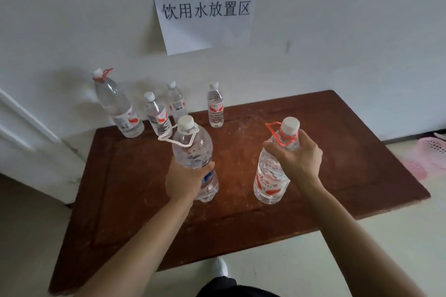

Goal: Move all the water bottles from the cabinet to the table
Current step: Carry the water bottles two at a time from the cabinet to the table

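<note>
The left hand [185,179] is wrapped around the middle of a large clear plastic bottle with a white loop handle [193,152]. The right hand [298,155] clasps the shoulder of a large clear red-labelled bottle with a red handle [270,176]. Both stand on the dark brown wooden table [337,152]. Four more clear bottles stand at its far left: a large red-handled one [118,106] and three small ones [215,106].

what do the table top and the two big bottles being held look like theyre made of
Table: likely wood, dark reddish-brown, worn and scuffed, with a raised border. Bottle in the left hand and bottle in the right hand: clear, thin plastic by the look, see-through with white caps.
</note>
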Motion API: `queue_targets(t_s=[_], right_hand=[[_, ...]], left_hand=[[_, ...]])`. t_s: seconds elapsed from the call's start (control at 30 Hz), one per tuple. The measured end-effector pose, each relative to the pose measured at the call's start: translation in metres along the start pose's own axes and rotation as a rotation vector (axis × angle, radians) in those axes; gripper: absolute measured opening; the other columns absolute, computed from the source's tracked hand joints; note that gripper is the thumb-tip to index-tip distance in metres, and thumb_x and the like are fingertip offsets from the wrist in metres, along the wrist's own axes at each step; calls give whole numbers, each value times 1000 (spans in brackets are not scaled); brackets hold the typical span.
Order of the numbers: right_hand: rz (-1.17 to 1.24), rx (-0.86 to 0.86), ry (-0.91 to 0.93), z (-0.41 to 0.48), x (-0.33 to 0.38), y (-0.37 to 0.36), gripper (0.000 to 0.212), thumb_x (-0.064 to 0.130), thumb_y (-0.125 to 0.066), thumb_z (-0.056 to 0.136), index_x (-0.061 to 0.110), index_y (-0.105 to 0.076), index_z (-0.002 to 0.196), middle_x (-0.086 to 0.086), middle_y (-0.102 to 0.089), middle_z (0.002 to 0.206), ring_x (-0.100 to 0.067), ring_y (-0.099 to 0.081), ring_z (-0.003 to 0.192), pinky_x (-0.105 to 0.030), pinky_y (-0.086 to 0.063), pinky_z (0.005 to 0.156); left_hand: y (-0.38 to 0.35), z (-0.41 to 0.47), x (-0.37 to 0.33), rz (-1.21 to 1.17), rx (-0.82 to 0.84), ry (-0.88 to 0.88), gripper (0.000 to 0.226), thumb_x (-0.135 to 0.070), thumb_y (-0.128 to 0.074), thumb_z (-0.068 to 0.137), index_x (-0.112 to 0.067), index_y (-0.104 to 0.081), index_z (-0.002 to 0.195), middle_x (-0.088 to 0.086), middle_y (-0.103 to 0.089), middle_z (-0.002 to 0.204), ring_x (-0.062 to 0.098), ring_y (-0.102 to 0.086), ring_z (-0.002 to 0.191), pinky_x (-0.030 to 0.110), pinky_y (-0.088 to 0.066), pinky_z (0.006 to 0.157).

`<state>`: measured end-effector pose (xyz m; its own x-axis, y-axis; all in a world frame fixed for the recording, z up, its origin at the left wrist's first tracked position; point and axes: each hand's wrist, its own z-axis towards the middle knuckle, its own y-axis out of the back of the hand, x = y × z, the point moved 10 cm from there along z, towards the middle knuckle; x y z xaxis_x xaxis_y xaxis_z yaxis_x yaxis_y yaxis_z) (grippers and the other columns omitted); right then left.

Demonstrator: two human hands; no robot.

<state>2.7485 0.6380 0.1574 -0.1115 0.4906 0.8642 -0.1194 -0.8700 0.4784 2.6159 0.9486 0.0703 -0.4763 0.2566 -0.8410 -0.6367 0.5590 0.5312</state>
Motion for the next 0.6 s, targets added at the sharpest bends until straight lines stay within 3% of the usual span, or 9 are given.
queue_targets(t_s=[0.17, 0.4, 0.5, 0.6], right_hand=[[-24, 9, -44, 51, 0, -44, 47, 56, -83, 65, 28, -66, 98, 23, -66, 82, 9, -62, 76, -12, -42, 68], [-33, 34, -49, 111, 0, -87, 55, 59, -81, 64, 25, -67, 104, 13, -72, 93, -1, -68, 84, -24, -52, 79], [-33, 61, -46, 131, -4, -102, 57, 55, -84, 65, 22, -67, 109, 7, -73, 99, -12, -70, 89, -32, -55, 84], [-30, 89, -44, 154, -6, -114, 54, 55, -84, 67, 24, -67, 108, 8, -73, 99, -11, -69, 88, -32, -55, 84]], left_hand=[[-23, 77, -13, 69, 22, -19, 82, -60, -86, 57, -25, -54, 123, -3, -66, 121, 24, -62, 112, 39, -50, 93], [-47, 145, -20, 73, -43, 42, 79, -61, -86, 56, -23, -55, 118, -1, -67, 119, 27, -63, 111, 30, -40, 82], [-55, 159, -25, 39, -91, 74, 81, -62, -85, 57, -22, -54, 121, 0, -66, 123, 28, -61, 114, 31, -39, 84], [-63, 167, -30, 31, -126, 69, 82, -64, -83, 59, -22, -52, 122, 0, -65, 123, 28, -62, 113, 32, -41, 85]])
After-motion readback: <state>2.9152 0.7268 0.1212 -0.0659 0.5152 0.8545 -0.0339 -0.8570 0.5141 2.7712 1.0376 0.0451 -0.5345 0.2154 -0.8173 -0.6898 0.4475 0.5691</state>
